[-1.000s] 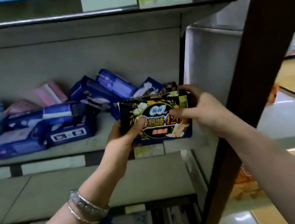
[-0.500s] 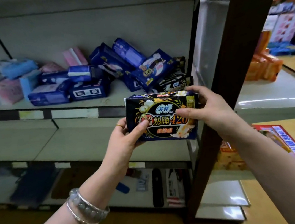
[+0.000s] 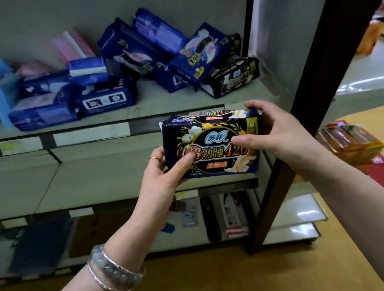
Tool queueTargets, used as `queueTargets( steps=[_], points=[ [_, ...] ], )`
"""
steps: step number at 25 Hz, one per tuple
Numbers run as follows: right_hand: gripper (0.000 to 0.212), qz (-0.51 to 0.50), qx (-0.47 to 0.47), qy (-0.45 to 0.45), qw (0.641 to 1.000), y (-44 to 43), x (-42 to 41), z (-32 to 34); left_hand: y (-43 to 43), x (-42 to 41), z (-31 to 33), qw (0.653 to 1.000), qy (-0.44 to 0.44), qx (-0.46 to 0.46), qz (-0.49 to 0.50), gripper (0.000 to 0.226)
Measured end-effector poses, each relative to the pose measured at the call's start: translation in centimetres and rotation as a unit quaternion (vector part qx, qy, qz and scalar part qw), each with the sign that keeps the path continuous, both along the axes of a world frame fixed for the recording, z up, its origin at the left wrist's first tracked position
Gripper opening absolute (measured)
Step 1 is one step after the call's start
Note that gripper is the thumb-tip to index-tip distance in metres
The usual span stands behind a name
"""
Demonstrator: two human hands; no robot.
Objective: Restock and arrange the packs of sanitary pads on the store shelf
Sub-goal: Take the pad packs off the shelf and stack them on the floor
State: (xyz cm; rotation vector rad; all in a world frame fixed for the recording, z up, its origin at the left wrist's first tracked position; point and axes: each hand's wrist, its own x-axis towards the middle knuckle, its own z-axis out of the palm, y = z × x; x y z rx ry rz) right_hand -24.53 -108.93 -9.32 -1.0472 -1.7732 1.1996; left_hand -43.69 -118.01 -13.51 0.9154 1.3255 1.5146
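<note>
- The left hand grips the lower left end of the black pack, thumb pressed on the printed face and fingers curled behind it.
- The right hand grips the right end, thumb on the face and fingers hooked over the top corner. With both ends held, the pack is level and its label faces the person.
- The pack hangs in the air in front of the shelf's price strip, touching no shelf, with its top just below the stocked board.
- My judgement: the step in hand is setting this pack in place. It needs to rise above the strip before it goes in, or its soft wrapper will catch on the edge.
- The matching black pack lies at the right end of the board, tilted and near the side panel. The bare patch in front of it looks the likeliest spot, label out.
- Behind that, the leaning blue packs rest on one another. A nudge may topple them, so slide in low and gently.
- Far left, the flat blue packs and the pink packs lie jumbled and need straightening.
</note>
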Motion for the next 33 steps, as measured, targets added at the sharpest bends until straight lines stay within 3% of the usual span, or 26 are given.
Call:
queueTargets(
  steps=[4, 6, 10, 14, 20, 24, 33],
  points=[
    [0.081, -0.017, -0.013, -0.019, 1.0, -0.3, 0.1, -3.4, 0.2, -0.5, -2.8, 0.999, 0.016, -0.034, -0.019, 0.053],
    [0.075, -0.017, -0.032, -0.024, 0.999, 0.0, 0.6, -5.2, 0.3, -0.1, -4.6, 0.997, 0.017, -0.064, -0.031, 0.056],
    [0.076, -0.017, -0.062, -0.032, 0.997, 1.2, 1.7, -12.0, 1.6, 1.4, -11.1, 0.993, 0.067, -0.091, -0.03, 0.052],
    [0.075, -0.011, -0.08, -0.044, 0.996, 2.0, 2.8, -22.0, 2.4, 3.3, -21.1, 0.988, 0.098, -0.121, -0.009, 0.024],
    [0.068, 0.017, -0.1, -0.08, 0.992, 3.7, 3.3, -41.5, 3.8, 4.2, -40.2, 0.968, 0.15, -0.201, 0.0, 0.028],
    [0.068, 0.02, -0.117, -0.093, 0.989, 5.4, 3.1, -52.1, 5.8, 4.1, -50.1, 0.969, 0.129, -0.211, 0.005, 0.028],
    [0.066, 0.054, -0.103, -0.239, 0.964, 8.5, 3.9, -73.4, 8.5, 5.0, -70.2, 0.961, 0.127, -0.241, -0.054, 0.048]
  ],
)
